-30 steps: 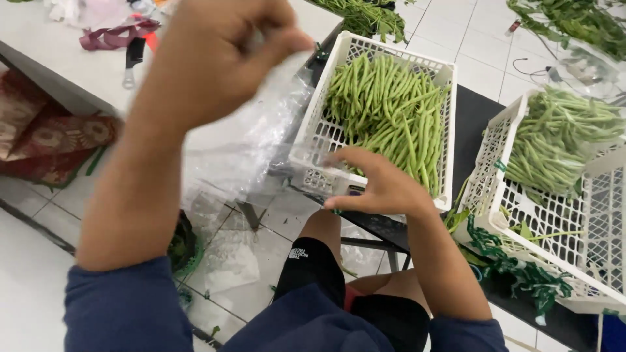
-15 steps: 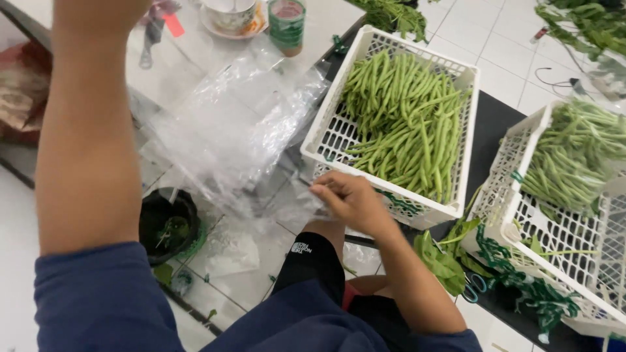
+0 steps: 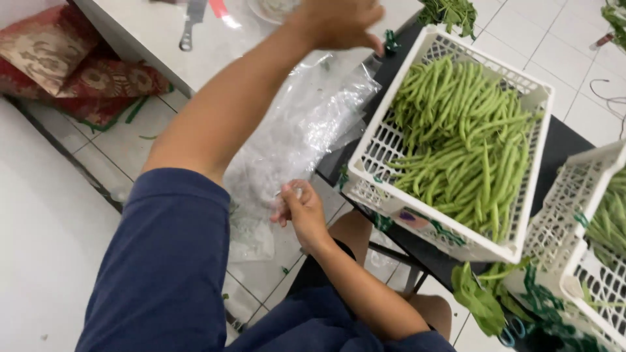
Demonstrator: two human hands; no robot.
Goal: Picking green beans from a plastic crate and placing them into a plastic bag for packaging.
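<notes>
Your right hand (image 3: 301, 212) left the bean crate (image 3: 391, 189) w/ fingers now pinching the clear plastic bag (image 3: 306, 137), left hand (image 3: 336, 23) gripping its top, stretched & ready for filling.

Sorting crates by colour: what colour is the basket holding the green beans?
White, a slotted plastic basket; clearest in the head view.

Beans (image 3: 456, 150) in crate (image 3: 385, 146), right of bag (image 3: 293, 137)

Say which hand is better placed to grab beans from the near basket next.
Probably the left hand: it is raised beside the basket of beans, pinching only the bag's top. The right hand sits lower, gripping the bag's bottom edge, further from the beans.
</notes>
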